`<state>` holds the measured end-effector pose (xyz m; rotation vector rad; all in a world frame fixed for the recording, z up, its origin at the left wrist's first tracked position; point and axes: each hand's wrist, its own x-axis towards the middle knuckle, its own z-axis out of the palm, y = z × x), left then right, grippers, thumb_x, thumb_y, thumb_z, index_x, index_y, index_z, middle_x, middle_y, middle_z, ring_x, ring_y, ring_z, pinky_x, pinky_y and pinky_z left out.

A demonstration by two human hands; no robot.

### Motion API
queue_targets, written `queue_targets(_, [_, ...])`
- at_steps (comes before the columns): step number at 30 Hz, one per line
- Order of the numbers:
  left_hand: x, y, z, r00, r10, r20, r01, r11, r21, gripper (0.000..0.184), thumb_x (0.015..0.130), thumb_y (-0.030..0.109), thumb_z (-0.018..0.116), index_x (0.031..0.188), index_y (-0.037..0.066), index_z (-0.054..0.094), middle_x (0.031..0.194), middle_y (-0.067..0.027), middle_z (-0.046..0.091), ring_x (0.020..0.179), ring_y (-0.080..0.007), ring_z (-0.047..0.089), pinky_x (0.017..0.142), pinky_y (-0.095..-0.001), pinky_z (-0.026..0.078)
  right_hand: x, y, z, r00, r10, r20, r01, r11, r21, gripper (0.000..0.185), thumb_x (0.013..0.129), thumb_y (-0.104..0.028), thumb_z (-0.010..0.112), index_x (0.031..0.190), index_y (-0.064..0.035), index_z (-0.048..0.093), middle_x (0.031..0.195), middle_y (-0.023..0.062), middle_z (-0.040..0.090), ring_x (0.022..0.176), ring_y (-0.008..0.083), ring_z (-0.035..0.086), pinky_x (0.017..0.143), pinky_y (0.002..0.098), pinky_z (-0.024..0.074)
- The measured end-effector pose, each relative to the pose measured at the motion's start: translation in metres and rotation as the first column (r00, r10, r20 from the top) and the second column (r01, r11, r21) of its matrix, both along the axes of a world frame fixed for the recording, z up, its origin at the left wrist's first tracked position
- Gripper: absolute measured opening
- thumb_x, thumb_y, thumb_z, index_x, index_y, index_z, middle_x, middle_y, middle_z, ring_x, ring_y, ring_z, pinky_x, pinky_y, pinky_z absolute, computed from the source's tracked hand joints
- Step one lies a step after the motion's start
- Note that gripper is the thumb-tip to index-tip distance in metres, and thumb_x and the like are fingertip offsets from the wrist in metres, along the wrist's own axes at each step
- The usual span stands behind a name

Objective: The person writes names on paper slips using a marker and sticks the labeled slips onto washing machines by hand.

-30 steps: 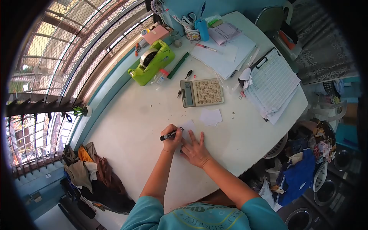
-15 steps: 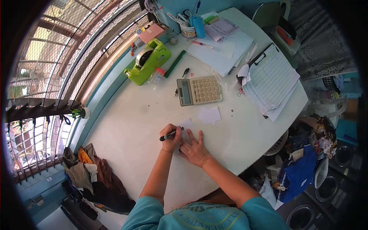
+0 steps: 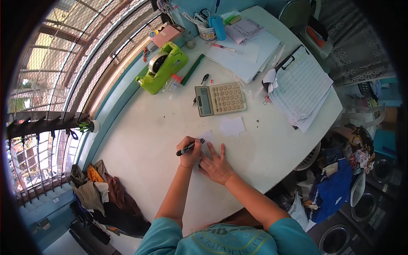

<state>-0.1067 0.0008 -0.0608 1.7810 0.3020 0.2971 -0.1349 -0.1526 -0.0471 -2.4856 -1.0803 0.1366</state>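
Mid-frame, the left hand (image 3: 190,157) grips a black marker (image 3: 183,150); the right hand (image 3: 217,166), fingers spread, touches white paper (image 3: 207,136).

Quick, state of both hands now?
Left hand: closed, grip on a black marker.
Right hand: open, fingers spread, over part of a small white paper.

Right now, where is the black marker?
In the head view, just left of centre, the black marker is in the left hand, its tip at a white slip.
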Motion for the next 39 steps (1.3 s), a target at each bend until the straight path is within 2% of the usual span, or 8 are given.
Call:
queue_targets(3, [0.002,-0.001,0.006,0.998,0.010,-0.066,-0.004,0.995,0.101,0.015,0.080,0.003,0.064,0.070,0.002,0.053,0.063,-0.0009,0.055,0.056,-0.0062,0.045,0.053,-0.0219,0.039,-0.001,-0.001,0.003,1.000,0.004,0.015,-0.004,1.000,-0.002,0.028,0.082,-0.042,0.060,0.092,-0.0164,0.058,0.139,0.0025,0.039,0.136,0.0440,0.019,0.096,0.0762,0.0166])
queue_targets(6, [0.008,-0.005,0.011,0.998,0.064,0.019,-0.063,0.997,-0.045,0.017,0.081,0.002,0.063,0.069,0.002,0.051,0.062,-0.0005,0.053,0.055,-0.0065,0.043,0.052,-0.0218,0.037,0.002,-0.001,0.004,1.000,0.008,0.012,-0.008,1.000,-0.010,0.028,0.082,-0.042,0.059,0.093,-0.0164,0.058,0.139,0.0025,0.039,0.136,0.0439,0.019,0.096,0.0762,0.0166])
queue_targets(11, [0.010,-0.007,-0.002,0.997,-0.052,0.058,0.048,0.996,0.076,0.017,0.078,0.001,0.062,0.068,0.002,0.049,0.060,-0.0017,0.050,0.055,-0.0076,0.042,0.051,-0.0226,0.037,0.002,-0.001,0.000,1.000,-0.006,0.018,0.005,1.000,0.013,0.027,0.082,-0.041,0.060,0.094,-0.0167,0.059,0.135,0.0025,0.042,0.135,0.0438,0.022,0.096,0.0761,0.0162])
queue_targets(20, [0.011,-0.009,0.005,0.993,-0.075,0.092,0.052,0.972,0.228,0.018,0.076,0.001,0.062,0.065,0.003,0.048,0.057,-0.0013,0.049,0.052,-0.0083,0.043,0.049,-0.0249,0.038,0.000,-0.001,0.000,1.000,-0.013,0.011,0.013,0.999,0.031,0.027,0.081,-0.040,0.061,0.093,-0.0164,0.059,0.130,0.0018,0.045,0.134,0.0435,0.025,0.095,0.0762,0.0165])
queue_targets(24, [0.009,-0.008,0.004,0.989,-0.129,0.069,0.110,0.966,0.235,0.018,0.075,0.001,0.062,0.065,0.003,0.047,0.057,-0.0022,0.049,0.052,-0.0094,0.043,0.049,-0.0254,0.039,0.001,-0.002,0.001,1.000,-0.002,-0.011,0.003,1.000,0.022,0.027,0.081,-0.040,0.060,0.094,-0.0164,0.058,0.131,0.0021,0.045,0.134,0.0435,0.024,0.095,0.0763,0.0171])
queue_targets(29, [0.012,-0.009,0.005,0.996,-0.033,0.086,0.030,0.999,0.037,0.017,0.075,-0.001,0.060,0.066,0.003,0.047,0.059,-0.0045,0.050,0.052,-0.0109,0.044,0.051,-0.0253,0.039,0.001,-0.002,0.000,1.000,0.001,0.008,-0.001,1.000,0.016,0.028,0.082,-0.041,0.060,0.096,-0.0165,0.058,0.130,0.0028,0.045,0.134,0.0435,0.023,0.095,0.0764,0.0173])
queue_targets(32, [0.018,-0.013,0.007,0.986,-0.099,0.131,0.075,0.981,0.176,0.016,0.076,-0.002,0.059,0.066,0.003,0.047,0.059,-0.0042,0.050,0.053,-0.0100,0.044,0.051,-0.0249,0.039,-0.001,-0.002,0.000,1.000,-0.019,-0.014,0.020,0.998,0.068,0.029,0.082,-0.041,0.060,0.097,-0.0163,0.058,0.130,0.0029,0.046,0.134,0.0434,0.025,0.095,0.0762,0.0174])
queue_targets(39, [0.019,-0.012,0.006,0.988,-0.155,0.022,0.149,0.974,0.170,0.016,0.076,-0.001,0.060,0.067,0.002,0.047,0.060,-0.0043,0.050,0.053,-0.0097,0.043,0.050,-0.0247,0.038,0.001,-0.002,0.002,0.999,-0.012,-0.051,0.014,0.998,0.054,0.029,0.082,-0.039,0.061,0.099,-0.0159,0.058,0.126,0.0020,0.047,0.133,0.0394,0.027,0.096,0.0762,0.0174])
